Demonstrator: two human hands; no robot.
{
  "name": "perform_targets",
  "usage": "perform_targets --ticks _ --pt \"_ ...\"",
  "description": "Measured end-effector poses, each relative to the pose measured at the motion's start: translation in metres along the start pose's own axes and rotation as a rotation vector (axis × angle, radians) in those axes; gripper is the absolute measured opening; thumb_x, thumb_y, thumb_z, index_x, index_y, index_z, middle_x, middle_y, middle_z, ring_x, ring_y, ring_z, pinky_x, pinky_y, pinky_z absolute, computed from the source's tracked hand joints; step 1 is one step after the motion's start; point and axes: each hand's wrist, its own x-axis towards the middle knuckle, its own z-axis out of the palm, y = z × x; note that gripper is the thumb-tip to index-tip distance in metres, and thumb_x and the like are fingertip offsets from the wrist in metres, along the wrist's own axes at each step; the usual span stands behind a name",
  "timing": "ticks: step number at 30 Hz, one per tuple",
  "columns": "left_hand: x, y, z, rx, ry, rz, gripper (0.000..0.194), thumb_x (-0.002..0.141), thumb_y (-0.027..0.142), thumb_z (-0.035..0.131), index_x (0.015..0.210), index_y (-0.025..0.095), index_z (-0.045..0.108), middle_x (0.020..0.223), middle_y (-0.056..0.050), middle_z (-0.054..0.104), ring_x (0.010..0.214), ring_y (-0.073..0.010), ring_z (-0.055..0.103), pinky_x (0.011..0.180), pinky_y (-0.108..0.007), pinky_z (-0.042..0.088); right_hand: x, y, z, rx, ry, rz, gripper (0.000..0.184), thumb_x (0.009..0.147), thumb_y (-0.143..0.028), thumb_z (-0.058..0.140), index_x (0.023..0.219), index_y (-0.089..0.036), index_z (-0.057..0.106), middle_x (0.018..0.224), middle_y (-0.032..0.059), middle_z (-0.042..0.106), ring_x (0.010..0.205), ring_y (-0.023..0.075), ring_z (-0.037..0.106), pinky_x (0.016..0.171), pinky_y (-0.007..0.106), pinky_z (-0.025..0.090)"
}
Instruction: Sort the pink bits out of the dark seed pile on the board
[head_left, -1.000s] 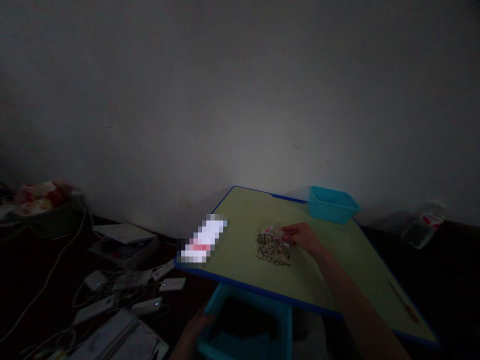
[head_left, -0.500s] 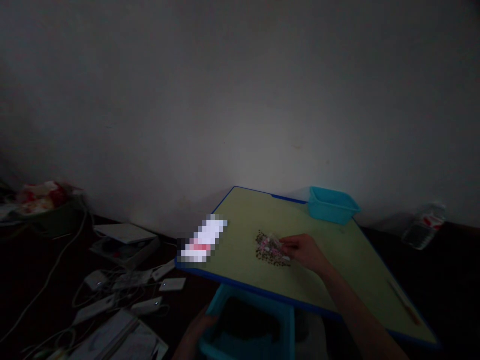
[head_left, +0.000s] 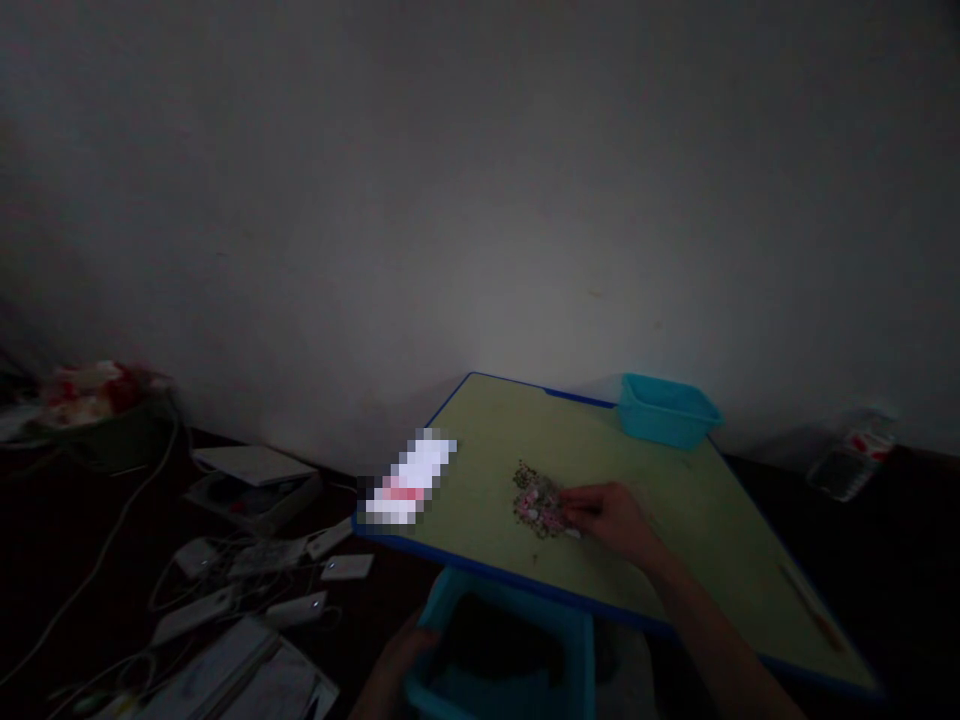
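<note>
A low green table with a blue rim [head_left: 705, 500] stands against a pale wall in dim light. A pile of small dark grains with a few pink and white bits [head_left: 538, 500] lies near its front edge. My right hand [head_left: 611, 515] rests on the table at the pile's right side, fingers curled against it, possibly pinching a small pale piece. My left hand [head_left: 401, 650] grips the left rim of a blue plastic tub [head_left: 510, 650] held just below the table's front edge.
A second blue tub [head_left: 666, 408] sits at the table's back right corner. A blurred white and pink object [head_left: 409, 478] lies on the table's left edge. Cables, white adapters and papers [head_left: 240, 580] litter the dark floor at left. A plastic bottle [head_left: 847, 455] lies at right.
My right hand has drawn the pile toward the table's front edge, and the grains have bunched closer together. The tub under the edge has barely shifted.
</note>
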Motion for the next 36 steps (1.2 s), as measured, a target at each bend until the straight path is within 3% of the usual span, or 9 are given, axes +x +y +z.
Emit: perform_targets --ticks 4,7,9,11,15,18,24,31,36 --pt "0.012 -0.005 -0.008 0.032 0.007 -0.118 0.077 0.032 0.038 0.1 0.107 0.021 0.09 0.081 -0.012 0.093 0.112 -0.0579 0.08 0.095 -0.06 0.061 -0.004 0.0 0.003 -0.022 0.017 -0.011 0.045 0.083 -0.04 0.077 0.121 -0.02 0.089 0.11 0.0114 0.089 0.098 0.0359 0.085 0.089 0.047 0.067" --pt "-0.001 -0.012 0.002 -0.099 0.035 0.032 0.075 0.057 0.046 0.09 0.129 0.025 0.084 0.101 -0.009 0.095 0.115 -0.0514 0.081 0.089 -0.055 0.061 -0.007 -0.003 0.004 -0.052 0.012 -0.03 0.046 0.085 -0.042 0.076 0.123 -0.02 0.088 0.114 0.011 0.088 0.099 0.0362 0.085 0.089 0.047 0.067" --pt "-0.009 -0.014 0.008 -0.111 0.044 0.051 0.071 0.063 0.044 0.087 0.131 0.024 0.082 0.101 -0.009 0.095 0.114 -0.049 0.082 0.086 -0.052 0.061 -0.009 -0.004 0.004 -0.064 -0.003 -0.038 0.046 0.085 -0.044 0.076 0.123 -0.021 0.088 0.114 0.0103 0.088 0.099 0.0367 0.085 0.088 0.047 0.067" --pt "-0.011 -0.013 0.01 -0.068 0.035 0.029 0.072 0.061 0.043 0.09 0.129 0.023 0.083 0.095 -0.009 0.095 0.107 -0.0485 0.084 0.08 -0.049 0.061 -0.009 -0.004 0.004 -0.079 -0.011 -0.045 0.044 0.085 -0.044 0.076 0.122 -0.022 0.089 0.114 0.0087 0.088 0.1 0.0365 0.084 0.089 0.047 0.067" --pt "-0.002 -0.009 0.002 -0.012 -0.041 -0.05 0.087 0.042 0.042 0.1 0.125 0.019 0.084 0.086 -0.011 0.094 0.101 -0.0515 0.083 0.08 -0.051 0.061 -0.009 -0.005 0.003 -0.087 -0.017 -0.047 0.04 0.085 -0.04 0.077 0.12 -0.025 0.09 0.114 0.0058 0.088 0.099 0.0349 0.084 0.09 0.045 0.066" --pt "0.0 -0.011 -0.002 -0.026 -0.022 0.02 0.082 0.057 0.049 0.095 0.132 0.019 0.081 0.1 -0.013 0.095 0.108 -0.0502 0.082 0.086 -0.053 0.061 -0.01 -0.008 0.003 -0.073 -0.016 -0.021 0.036 0.083 -0.039 0.079 0.116 -0.027 0.091 0.112 0.0042 0.089 0.099 0.0348 0.084 0.089 0.045 0.067" --pt "-0.009 -0.013 0.003 -0.077 -0.062 0.043 0.042 0.067 0.042 0.092 0.104 0.022 0.09 0.106 -0.011 0.095 0.109 -0.0481 0.083 0.092 -0.053 0.061 -0.012 -0.011 0.003 -0.104 -0.017 -0.026 0.039 0.086 -0.037 0.076 0.12 -0.025 0.09 0.108 0.0054 0.089 0.094 0.0337 0.084 0.086 0.044 0.067" --pt "0.002 -0.02 -0.005 0.004 -0.058 0.023 0.062 0.059 0.049 0.091 0.115 0.021 0.089 0.097 -0.013 0.095 0.093 -0.0487 0.084 0.075 -0.051 0.062 -0.011 -0.008 0.007 -0.064 -0.064 -0.037 0.037 0.087 -0.035 0.075 0.119 -0.024 0.09 0.11 0.0072 0.089 0.102 0.0336 0.084 0.092 0.044 0.067" --pt "0.009 -0.01 -0.005 -0.012 -0.049 0.023 0.047 0.055 0.046 0.094 0.097 0.024 0.09 0.092 -0.01 0.095 0.098 -0.0499 0.084 0.081 -0.054 0.063 -0.011 -0.01 0.008 -0.039 -0.063 -0.017 0.037 0.084 -0.035 0.077 0.117 -0.025 0.091 0.11 0.0066 0.089 0.102 0.0337 0.084 0.09 0.044 0.067"
